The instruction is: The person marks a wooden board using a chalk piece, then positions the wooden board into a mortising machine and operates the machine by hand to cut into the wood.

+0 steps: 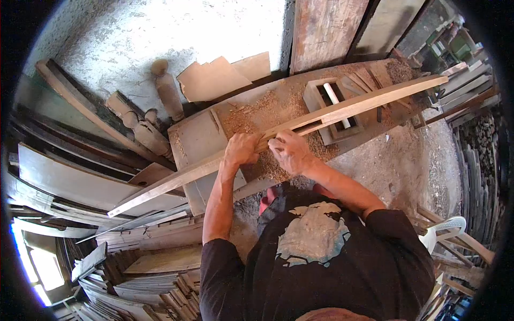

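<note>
A long wooden beam point(369, 102) lies slantwise across the workbench point(201, 140), its left end reaching past the bench edge. My left hand point(242, 149) is closed round the beam near its middle. Just to the right, my right hand point(290, 152) is closed at the beam's near side, by the end of a short, thin wooden piece point(309, 128); what its fingers hold is hidden. Beneath the beam stands an open wooden box point(319, 101) with a white rod point(331, 93) across it. Wood shavings point(278, 109) lie around both hands.
Turned wooden posts point(168, 96) and a torn cardboard sheet point(211, 80) lean at the wall behind the bench. Stacked boards point(155, 289) fill the lower left. A white chair point(451, 224) and loose timber stand at the right. Thin wood strips point(369, 77) lie on the bench's far right.
</note>
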Demonstrator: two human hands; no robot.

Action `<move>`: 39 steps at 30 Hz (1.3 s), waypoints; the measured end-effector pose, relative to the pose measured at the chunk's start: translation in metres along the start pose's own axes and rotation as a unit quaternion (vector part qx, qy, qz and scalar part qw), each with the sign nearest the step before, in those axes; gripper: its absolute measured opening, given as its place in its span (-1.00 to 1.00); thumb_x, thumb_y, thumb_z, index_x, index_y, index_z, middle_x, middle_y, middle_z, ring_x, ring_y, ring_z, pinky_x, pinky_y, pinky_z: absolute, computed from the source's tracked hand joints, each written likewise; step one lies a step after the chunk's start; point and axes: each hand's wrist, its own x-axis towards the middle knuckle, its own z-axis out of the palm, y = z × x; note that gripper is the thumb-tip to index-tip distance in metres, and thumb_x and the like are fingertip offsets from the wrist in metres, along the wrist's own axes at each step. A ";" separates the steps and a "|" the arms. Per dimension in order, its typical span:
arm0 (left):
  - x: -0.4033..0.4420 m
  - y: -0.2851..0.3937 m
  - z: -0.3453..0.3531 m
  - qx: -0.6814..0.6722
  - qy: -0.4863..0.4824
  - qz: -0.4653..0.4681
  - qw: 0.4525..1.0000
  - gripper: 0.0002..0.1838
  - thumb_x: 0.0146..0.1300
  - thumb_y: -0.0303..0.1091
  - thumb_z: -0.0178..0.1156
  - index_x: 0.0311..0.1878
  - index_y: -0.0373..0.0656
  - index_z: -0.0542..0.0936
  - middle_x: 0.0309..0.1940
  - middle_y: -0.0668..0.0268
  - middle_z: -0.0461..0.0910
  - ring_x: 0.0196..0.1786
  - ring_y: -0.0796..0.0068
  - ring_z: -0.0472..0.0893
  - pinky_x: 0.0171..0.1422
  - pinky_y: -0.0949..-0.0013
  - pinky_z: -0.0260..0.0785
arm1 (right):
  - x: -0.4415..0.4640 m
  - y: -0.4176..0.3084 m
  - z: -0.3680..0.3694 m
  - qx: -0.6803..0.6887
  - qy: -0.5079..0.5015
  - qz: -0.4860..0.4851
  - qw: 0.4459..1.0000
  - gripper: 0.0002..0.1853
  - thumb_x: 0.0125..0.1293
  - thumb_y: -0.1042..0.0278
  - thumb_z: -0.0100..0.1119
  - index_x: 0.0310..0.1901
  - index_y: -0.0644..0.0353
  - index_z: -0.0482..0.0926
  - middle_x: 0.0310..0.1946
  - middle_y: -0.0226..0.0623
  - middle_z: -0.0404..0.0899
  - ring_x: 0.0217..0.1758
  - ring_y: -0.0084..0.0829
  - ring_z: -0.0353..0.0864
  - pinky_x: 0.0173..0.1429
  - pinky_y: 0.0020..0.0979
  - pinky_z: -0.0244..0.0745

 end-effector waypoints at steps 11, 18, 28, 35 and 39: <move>0.004 0.000 -0.002 0.011 -0.021 -0.003 1.000 -0.39 -0.15 -0.29 0.37 0.12 -0.02 0.65 -0.25 0.03 0.75 -0.11 -0.06 0.74 0.04 -0.06 0.58 | 0.004 -0.001 -0.009 0.054 0.076 -0.011 0.996 -0.89 0.40 0.34 0.24 -0.31 0.08 0.60 -0.49 -0.28 0.51 -0.32 -0.29 0.62 -0.25 -0.28 0.64; 0.002 0.001 -0.006 -0.007 -0.021 -0.014 1.000 -0.31 -0.09 -0.34 0.34 0.26 0.01 0.61 -0.18 0.02 0.75 -0.05 -0.07 0.73 0.08 -0.07 0.57 | -0.008 0.026 -0.055 0.041 0.009 0.133 0.990 -0.90 0.36 0.34 0.28 -0.29 0.13 0.60 -0.44 -0.19 0.53 -0.34 -0.17 0.63 -0.24 -0.18 0.61; 0.000 0.002 -0.001 -0.005 -0.002 -0.001 1.000 -0.31 -0.02 -0.30 0.36 0.31 0.03 0.60 -0.20 0.02 0.75 -0.09 -0.09 0.73 0.04 -0.08 0.57 | -0.017 0.024 -0.039 0.128 0.064 0.187 0.972 -0.87 0.41 0.40 0.22 -0.16 0.24 0.70 -0.30 0.00 0.71 -0.31 -0.06 0.71 -0.16 -0.12 0.60; 0.002 -0.003 0.006 -0.003 0.007 -0.007 1.000 -0.29 -0.04 -0.30 0.38 0.32 0.04 0.60 -0.19 0.01 0.75 -0.12 -0.08 0.73 0.03 -0.08 0.56 | -0.028 0.029 -0.053 0.075 0.036 0.153 0.985 -0.88 0.35 0.53 0.22 -0.15 0.33 0.70 -0.38 -0.05 0.64 -0.29 -0.03 0.66 -0.15 -0.16 0.57; -0.001 0.003 -0.004 -0.003 -0.010 -0.003 1.000 -0.30 -0.07 -0.31 0.37 0.28 0.02 0.61 -0.19 0.02 0.76 -0.10 -0.07 0.73 0.05 -0.07 0.57 | -0.017 0.014 -0.032 0.225 0.074 0.163 0.958 -0.85 0.42 0.39 0.19 -0.21 0.23 0.72 -0.33 -0.04 0.74 -0.48 -0.24 0.67 -0.38 -0.22 0.64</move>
